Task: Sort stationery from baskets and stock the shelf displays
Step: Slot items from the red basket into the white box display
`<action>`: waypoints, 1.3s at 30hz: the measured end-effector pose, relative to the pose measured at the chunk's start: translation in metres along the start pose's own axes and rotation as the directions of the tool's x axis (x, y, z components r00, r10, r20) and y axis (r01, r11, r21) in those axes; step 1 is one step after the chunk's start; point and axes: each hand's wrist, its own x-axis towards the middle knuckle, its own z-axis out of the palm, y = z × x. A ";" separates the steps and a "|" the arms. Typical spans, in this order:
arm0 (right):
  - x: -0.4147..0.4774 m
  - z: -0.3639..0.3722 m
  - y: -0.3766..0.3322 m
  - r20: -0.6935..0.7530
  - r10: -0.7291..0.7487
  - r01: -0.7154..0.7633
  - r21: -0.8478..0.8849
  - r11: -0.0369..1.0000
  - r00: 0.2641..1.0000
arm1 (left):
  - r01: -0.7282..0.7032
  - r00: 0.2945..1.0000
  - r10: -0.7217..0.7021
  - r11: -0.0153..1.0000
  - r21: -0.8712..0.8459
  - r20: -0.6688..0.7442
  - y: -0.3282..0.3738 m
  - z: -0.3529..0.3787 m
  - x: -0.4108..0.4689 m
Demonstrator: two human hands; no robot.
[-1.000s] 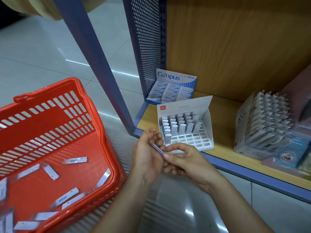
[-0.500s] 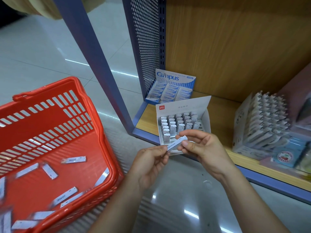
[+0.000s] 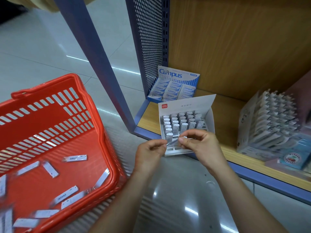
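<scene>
Right hand pinches one slim pack at its end, left hand pinching the other, just above the empty front slots of the white display box. Best to turn it upright (matching its neighbours) before seating it; spare packs lie in the red basket.

Looks like a stationery shop: red shopping basket on the tiled floor, blue-framed retail shelf holding Campus display box.
</scene>
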 end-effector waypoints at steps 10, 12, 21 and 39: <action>0.004 0.006 -0.011 0.068 -0.039 0.045 -0.091 0.995 0.997 | -0.090 0.989 0.087 0.996 0.019 0.117 0.018 0.004 -0.007; 0.007 0.008 -0.010 0.046 -0.027 0.031 -0.083 0.996 0.999 | -0.098 0.991 0.091 0.993 0.071 0.098 0.021 0.005 -0.004; 0.013 0.024 -0.009 0.027 0.045 -0.040 -0.176 0.984 0.999 | 0.069 0.997 -0.067 0.996 -0.062 0.039 0.008 -0.002 0.000; -0.029 0.032 -0.147 -0.013 -0.295 0.270 -0.366 0.891 0.955 | -0.611 0.768 0.538 0.778 0.147 0.348 0.196 -0.033 -0.064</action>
